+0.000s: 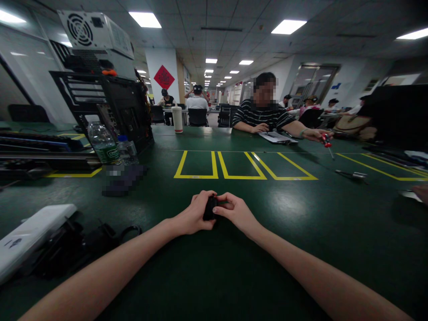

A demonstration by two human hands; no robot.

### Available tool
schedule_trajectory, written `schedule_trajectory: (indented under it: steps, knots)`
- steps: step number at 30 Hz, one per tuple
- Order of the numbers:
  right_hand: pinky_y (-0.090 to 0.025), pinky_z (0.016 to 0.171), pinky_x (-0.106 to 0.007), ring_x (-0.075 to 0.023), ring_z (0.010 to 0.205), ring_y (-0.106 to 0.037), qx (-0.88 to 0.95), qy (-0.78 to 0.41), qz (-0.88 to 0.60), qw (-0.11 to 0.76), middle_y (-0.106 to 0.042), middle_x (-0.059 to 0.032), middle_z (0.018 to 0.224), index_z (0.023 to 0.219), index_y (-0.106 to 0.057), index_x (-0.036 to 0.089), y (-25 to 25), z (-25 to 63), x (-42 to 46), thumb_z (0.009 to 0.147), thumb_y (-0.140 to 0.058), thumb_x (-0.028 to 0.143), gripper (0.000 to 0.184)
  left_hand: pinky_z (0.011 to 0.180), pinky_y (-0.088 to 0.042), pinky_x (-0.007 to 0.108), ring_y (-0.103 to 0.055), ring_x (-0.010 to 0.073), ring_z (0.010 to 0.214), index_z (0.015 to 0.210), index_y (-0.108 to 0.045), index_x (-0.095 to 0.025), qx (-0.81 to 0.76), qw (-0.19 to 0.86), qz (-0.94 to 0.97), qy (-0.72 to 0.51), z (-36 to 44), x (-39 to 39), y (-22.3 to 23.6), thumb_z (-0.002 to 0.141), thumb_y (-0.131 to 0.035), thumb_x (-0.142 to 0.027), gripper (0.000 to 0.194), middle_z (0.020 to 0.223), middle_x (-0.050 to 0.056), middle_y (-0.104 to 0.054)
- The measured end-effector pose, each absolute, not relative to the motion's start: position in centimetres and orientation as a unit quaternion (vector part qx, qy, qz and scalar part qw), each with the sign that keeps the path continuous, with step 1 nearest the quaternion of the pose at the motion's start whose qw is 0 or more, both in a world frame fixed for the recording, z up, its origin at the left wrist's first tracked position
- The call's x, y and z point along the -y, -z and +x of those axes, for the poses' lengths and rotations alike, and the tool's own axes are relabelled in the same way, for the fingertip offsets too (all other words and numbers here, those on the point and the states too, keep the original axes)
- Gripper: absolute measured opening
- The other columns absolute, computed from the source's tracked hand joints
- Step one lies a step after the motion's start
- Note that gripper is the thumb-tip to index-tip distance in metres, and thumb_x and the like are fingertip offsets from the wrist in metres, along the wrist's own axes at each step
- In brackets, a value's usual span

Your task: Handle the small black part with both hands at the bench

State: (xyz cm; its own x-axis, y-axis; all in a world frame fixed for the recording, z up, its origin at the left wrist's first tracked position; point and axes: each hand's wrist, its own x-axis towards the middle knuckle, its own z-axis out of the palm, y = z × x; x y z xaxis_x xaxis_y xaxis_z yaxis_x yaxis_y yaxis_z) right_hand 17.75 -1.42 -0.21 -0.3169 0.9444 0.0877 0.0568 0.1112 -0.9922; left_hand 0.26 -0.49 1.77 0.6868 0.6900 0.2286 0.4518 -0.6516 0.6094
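Between my hands is a small black block-like object (209, 208), its kind too dark to make out. My left hand (195, 214) wraps around its left side, thumb towards me and fingers over the far edge. From the right, my right hand (236, 211) pinches the object's side with thumb and forefinger. Both hands are low over the green table (214, 276), in front of the yellow tape outlines (197, 177). Part of the object is hidden by my fingers.
On the left are a white box (33, 236), black cables (96, 236), bottles (102, 140) and an open computer case (123, 111) with a power supply (96, 33) on top. Across the table a person (264, 104) holds a red screwdriver (326, 141) beside a clipboard (277, 137).
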Motion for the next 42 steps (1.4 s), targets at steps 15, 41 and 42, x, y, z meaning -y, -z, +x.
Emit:
schedule_trajectory:
  steps: [15, 41, 42]
  knots:
    - [-0.046, 0.082, -0.037, -0.0182, 0.092, -0.057, 0.599, -0.563, -0.396, 0.410, -0.057, -0.0023, 0.097, 0.092, -0.053, 0.019, 0.1, 18.0, 2.0, 0.072, -0.061, 0.027, 0.023, 0.088, -0.037, 0.041, -0.041, 0.0250, 0.103, 0.119, -0.027, -0.020, -0.324, 0.234, 0.888, -0.227, 0.4, 0.5, -1.5, 0.068, -0.059, -0.019, 0.060, 0.112, 0.009, -0.039]
    - [-0.048, 0.080, -0.033, -0.0170, 0.095, -0.056, 0.652, -0.522, -0.366, 0.410, -0.052, -0.0005, 0.102, 0.097, -0.046, 0.024, -0.2, 17.8, 3.3, 0.077, -0.055, 0.020, 0.023, 0.089, -0.036, 0.039, -0.040, 0.0242, 0.104, 0.119, -0.028, -0.019, -0.317, 0.235, 0.887, -0.238, 0.4, 0.7, -1.6, 0.066, -0.060, -0.015, 0.062, 0.114, 0.008, -0.039]
    - [-0.048, 0.078, -0.033, -0.0168, 0.093, -0.057, 0.649, -0.522, -0.368, 0.413, -0.052, -0.0004, 0.101, 0.096, -0.046, 0.023, -0.2, 17.8, 3.3, 0.077, -0.054, 0.021, 0.020, 0.089, -0.036, 0.039, -0.039, 0.0245, 0.104, 0.119, -0.028, -0.019, -0.318, 0.237, 0.887, -0.237, 0.4, 0.7, -1.6, 0.067, -0.060, -0.016, 0.062, 0.115, 0.008, -0.039]
